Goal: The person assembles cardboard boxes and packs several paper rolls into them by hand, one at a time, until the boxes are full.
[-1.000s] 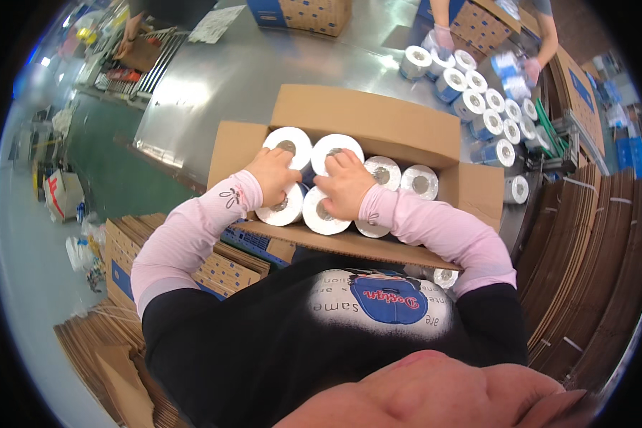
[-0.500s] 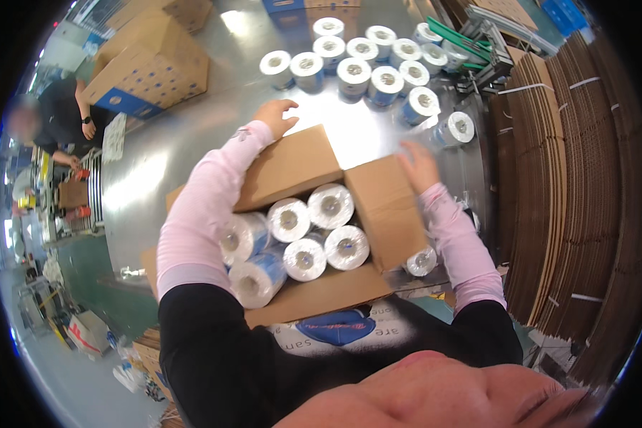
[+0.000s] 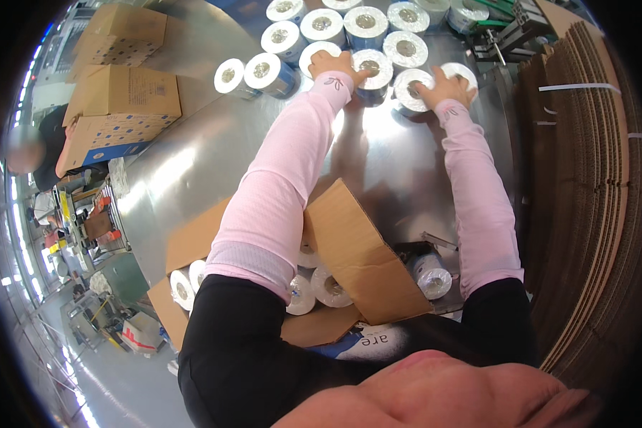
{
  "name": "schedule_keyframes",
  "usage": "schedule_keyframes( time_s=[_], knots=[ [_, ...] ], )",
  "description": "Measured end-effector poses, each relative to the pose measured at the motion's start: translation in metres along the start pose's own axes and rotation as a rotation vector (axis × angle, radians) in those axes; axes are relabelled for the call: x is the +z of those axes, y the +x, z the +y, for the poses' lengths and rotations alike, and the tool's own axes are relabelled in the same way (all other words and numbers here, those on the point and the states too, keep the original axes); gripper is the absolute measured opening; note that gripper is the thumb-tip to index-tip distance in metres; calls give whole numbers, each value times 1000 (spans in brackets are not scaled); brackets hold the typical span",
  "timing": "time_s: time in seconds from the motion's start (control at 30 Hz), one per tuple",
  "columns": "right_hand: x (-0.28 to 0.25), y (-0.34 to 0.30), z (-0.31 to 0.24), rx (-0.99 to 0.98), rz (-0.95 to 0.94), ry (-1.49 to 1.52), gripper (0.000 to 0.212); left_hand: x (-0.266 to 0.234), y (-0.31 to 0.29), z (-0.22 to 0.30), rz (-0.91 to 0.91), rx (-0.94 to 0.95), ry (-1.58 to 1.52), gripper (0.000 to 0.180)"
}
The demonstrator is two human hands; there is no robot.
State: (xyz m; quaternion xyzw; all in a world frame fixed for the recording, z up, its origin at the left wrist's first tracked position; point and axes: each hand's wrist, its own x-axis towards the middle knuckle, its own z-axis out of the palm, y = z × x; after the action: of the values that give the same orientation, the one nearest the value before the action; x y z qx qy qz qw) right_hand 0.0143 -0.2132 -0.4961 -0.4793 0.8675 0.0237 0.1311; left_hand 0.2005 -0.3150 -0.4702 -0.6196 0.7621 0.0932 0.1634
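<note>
My left hand (image 3: 339,65) rests over the standing white rolls, its fingers on one wrapped roll (image 3: 312,51) and its thumb at another roll (image 3: 373,63). Further right, my right hand (image 3: 449,89) lies with spread fingers between a roll (image 3: 409,100) under its thumb and a roll (image 3: 461,72) under its fingertips. The rolls have hollow cores, clear wrap and blue sides. Close to my body stands an open brown carton (image 3: 367,250) with its flaps out. Several rolls (image 3: 328,287) lie inside, partly hidden by my left forearm and a flap.
A single roll (image 3: 432,277) lies right of the carton on the metal table (image 3: 214,153). Flattened cardboard (image 3: 585,185) is stacked along the right. Printed cartons (image 3: 125,107) stand at the far left, near another person (image 3: 46,143). A green-and-metal fixture (image 3: 510,32) is at the back right.
Both hands have moved from the carton's flaps forward to the group of rolls. The carton's right flap now leans over part of its contents. My view has shifted.
</note>
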Motion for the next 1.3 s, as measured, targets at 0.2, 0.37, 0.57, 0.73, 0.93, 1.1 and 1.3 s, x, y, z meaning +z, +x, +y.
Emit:
schedule_keyframes(
  time_s=[0.2,0.37,0.57,0.73,0.93,1.1,1.3],
  knots=[
    [20,-53,-38,-346,-42,-138,43,4,-8,-27,-26,76,-32,48],
    [76,-184,-36,-529,80,127,33,36,-50,-84,114,265,-102,33],
    [101,-226,1,-573,235,197,33,-2,-125,-185,138,288,-1288,30],
    [-13,-159,27,-129,-365,2285,37,-112,-310,-213,634,786,-690,55],
    [-147,-225,-24,-1422,-296,1087,42,-100,-466,-262,-156,364,-1167,41],
    [-154,-349,-98,-1761,-79,40,18,-46,-496,-219,109,566,-296,43],
    [-127,-359,-82,-1671,-374,91,28,-30,-519,-256,69,401,-391,56]
  ],
)
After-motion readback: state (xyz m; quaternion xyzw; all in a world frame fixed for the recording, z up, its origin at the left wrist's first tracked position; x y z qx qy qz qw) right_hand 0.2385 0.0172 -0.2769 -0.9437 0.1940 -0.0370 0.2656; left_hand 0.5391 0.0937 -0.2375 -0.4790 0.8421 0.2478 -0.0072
